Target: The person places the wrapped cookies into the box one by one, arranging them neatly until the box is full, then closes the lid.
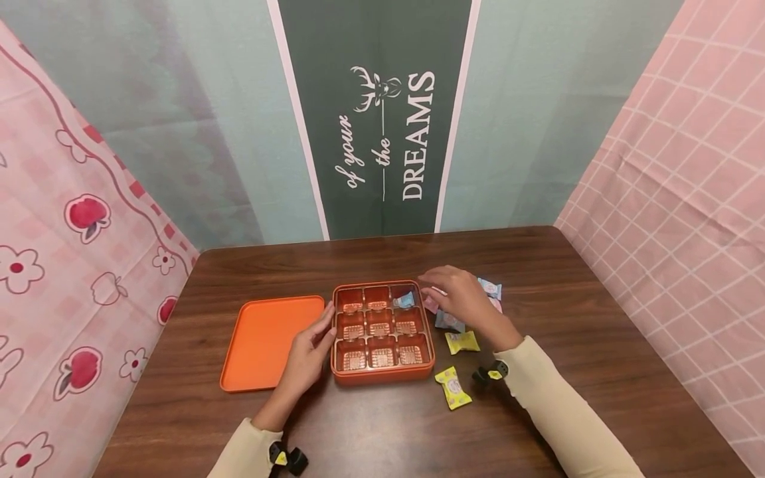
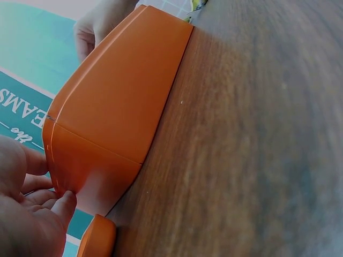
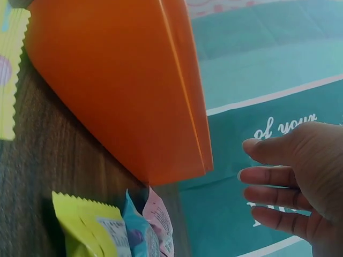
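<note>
An orange box point(image 1: 382, 377) with a nine-compartment tray sits on the table. One blue wrapped candy point(image 1: 404, 300) lies in its back right compartment. My left hand point(image 1: 306, 355) touches the box's left side, fingertips along the rim and thumb against the wall in the left wrist view. Beside the back right corner, my right hand point(image 1: 463, 295) hovers with extended fingers, holding nothing in the right wrist view. Below and around it lie a pink candy point(image 1: 430, 304), a grey-blue candy point(image 1: 449, 321) and a yellow candy point(image 1: 462, 342). Another yellow candy point(image 1: 453, 388) rests nearer the front.
Left of the box lies a flat orange lid point(image 1: 269, 342), partly behind my left forearm. Past my right hand are a light blue candy point(image 1: 490, 288) and a partly hidden pink candy point(image 1: 496, 304). Fabric curtains point(image 1: 514, 133) enclose the dark wooden table point(image 1: 382, 431) behind and at both sides.
</note>
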{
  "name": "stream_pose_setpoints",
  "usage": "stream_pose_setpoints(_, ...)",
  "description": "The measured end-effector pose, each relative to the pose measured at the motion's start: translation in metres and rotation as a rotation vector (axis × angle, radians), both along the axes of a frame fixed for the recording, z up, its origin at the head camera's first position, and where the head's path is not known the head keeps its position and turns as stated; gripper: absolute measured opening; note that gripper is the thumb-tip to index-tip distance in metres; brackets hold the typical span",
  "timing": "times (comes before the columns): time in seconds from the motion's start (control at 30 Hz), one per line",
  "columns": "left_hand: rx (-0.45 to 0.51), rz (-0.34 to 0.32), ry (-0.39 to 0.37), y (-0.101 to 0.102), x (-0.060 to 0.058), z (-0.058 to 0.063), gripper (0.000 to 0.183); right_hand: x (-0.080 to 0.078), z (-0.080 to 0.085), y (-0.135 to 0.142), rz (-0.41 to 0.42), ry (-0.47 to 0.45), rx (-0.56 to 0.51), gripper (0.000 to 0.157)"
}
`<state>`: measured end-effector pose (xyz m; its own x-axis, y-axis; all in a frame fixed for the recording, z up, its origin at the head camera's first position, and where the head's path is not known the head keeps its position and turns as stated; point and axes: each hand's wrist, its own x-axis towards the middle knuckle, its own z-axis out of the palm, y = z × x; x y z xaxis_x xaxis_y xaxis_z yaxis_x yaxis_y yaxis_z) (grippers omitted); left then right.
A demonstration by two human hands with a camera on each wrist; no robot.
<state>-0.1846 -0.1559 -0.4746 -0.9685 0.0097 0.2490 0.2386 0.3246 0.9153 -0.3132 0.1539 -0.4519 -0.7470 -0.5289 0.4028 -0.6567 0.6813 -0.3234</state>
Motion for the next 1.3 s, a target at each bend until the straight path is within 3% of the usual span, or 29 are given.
stream_pose_setpoints(0.1, -0.003, 0.001, 0.003, 0.000, -0.003, -0.005, 0.044, -0.001, 0.000, 0.003, -0.002, -0.001, -0.016, 0.028)
stream_pose_setpoints(0.3, 0.001, 0.010, 0.024, -0.005, -0.013, -0.032, 0.045, -0.003, 0.000, 0.009, -0.011, -0.015, -0.021, 0.028)
stream_pose_setpoints(0.4, 0.000, -0.003, 0.038, -0.008, -0.015, -0.038, 0.046, -0.005, -0.001, 0.012, -0.019, -0.016, -0.009, 0.029)
stream_pose_setpoints(0.63, 0.031, -0.027, 0.063, -0.010, -0.015, -0.039, 0.046, -0.010, -0.004, 0.015, -0.045, -0.015, 0.058, 0.029)
stream_pose_setpoints(0.8, 0.025, -0.019, 0.059, -0.009, -0.014, -0.039, 0.047, -0.013, -0.007, 0.017, -0.061, -0.097, 0.103, 0.029)
stream_pose_setpoints(0.97, 0.021, -0.016, 0.053, -0.011, -0.014, -0.040, 0.047, -0.017, -0.011, 0.018, -0.004, -0.182, 0.152, 0.029)
stream_pose_setpoints(1.3, 0.033, -0.022, 0.054, -0.011, -0.015, -0.042, 0.047, -0.022, -0.020, 0.023, 0.052, -0.225, 0.204, 0.024)
